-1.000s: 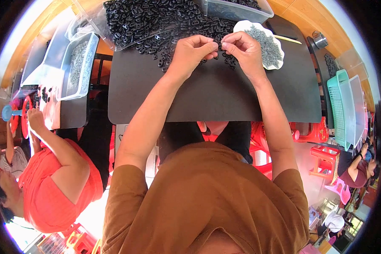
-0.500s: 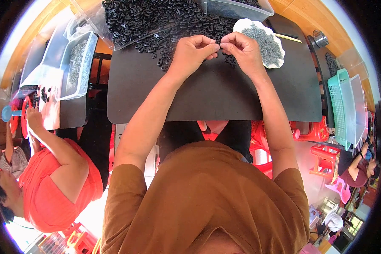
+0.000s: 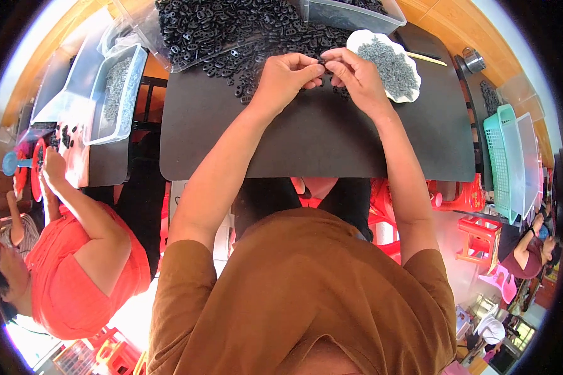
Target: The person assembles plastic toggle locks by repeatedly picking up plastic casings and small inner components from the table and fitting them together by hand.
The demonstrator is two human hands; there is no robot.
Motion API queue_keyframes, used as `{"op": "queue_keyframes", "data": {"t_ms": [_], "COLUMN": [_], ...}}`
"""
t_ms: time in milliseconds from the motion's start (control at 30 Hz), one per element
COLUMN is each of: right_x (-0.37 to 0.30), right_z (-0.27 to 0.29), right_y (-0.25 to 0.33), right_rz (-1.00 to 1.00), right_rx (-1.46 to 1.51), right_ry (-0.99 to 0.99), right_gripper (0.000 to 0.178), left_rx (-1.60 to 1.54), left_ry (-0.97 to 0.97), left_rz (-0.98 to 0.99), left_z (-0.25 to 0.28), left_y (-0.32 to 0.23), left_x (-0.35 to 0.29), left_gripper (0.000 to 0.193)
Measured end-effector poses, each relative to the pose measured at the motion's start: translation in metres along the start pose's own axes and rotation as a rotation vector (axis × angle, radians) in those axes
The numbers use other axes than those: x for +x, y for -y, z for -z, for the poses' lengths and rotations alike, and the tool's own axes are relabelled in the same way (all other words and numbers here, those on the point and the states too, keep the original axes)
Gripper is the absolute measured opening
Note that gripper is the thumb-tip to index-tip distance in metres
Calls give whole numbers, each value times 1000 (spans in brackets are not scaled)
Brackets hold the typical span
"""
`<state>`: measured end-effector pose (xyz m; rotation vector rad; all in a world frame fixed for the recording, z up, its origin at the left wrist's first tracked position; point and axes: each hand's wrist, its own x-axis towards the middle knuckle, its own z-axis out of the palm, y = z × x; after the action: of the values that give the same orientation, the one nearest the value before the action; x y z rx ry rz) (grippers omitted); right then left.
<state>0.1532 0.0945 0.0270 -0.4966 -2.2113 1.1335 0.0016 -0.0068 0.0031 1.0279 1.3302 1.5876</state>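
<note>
Over the dark table [image 3: 319,147], my left hand [image 3: 280,81] and my right hand [image 3: 361,81] meet fingertip to fingertip. Both are closed in a pinch around a small black plastic piece [image 3: 322,61], mostly covered by the fingers. Just beyond them spreads a big heap of black oval pieces with holes [image 3: 225,31], a few lying loose beside my left hand. Right of my right hand stands a white scalloped dish [image 3: 359,37], filled with tiny grey parts [image 3: 388,65]. Whether a grey part is also between my fingers cannot be made out.
A clear tub [image 3: 356,17] stands at the table's far edge, near a thin yellowish stick [image 3: 426,59]. To the left, a co-worker in red [image 3: 87,269] works by a bin of grey parts [image 3: 116,94]. A green basket [image 3: 499,159] and red stools [image 3: 478,240] are on the right.
My hands stay pinched together in nearly the same place, with the right fingers shifting slightly. The whole view has moved a little. At left, the co-worker's hand has risen slightly.
</note>
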Motion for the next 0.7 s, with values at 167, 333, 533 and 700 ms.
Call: {"op": "queue_keyframes", "data": {"t_ms": [167,333,533,700], "right_x": [-1,0,-1,2], "right_z": [4,0,2,4], "right_y": [1,2,-4,-5], "right_rz": [20,63,175,66], "right_rx": [8,-141,-335,-207], "right_ry": [-26,24,39,68], "right_gripper": [19,17,21,24], "left_rx": [-114,-123,73,-83], "left_ry": [-20,-12,7,11], "left_rz": [30,8,-42,15], "left_z": [0,-1,-3,-4], "left_y": [-2,0,-2,-1], "left_x": [1,1,-2,0], "left_gripper": [16,16,16,17]}}
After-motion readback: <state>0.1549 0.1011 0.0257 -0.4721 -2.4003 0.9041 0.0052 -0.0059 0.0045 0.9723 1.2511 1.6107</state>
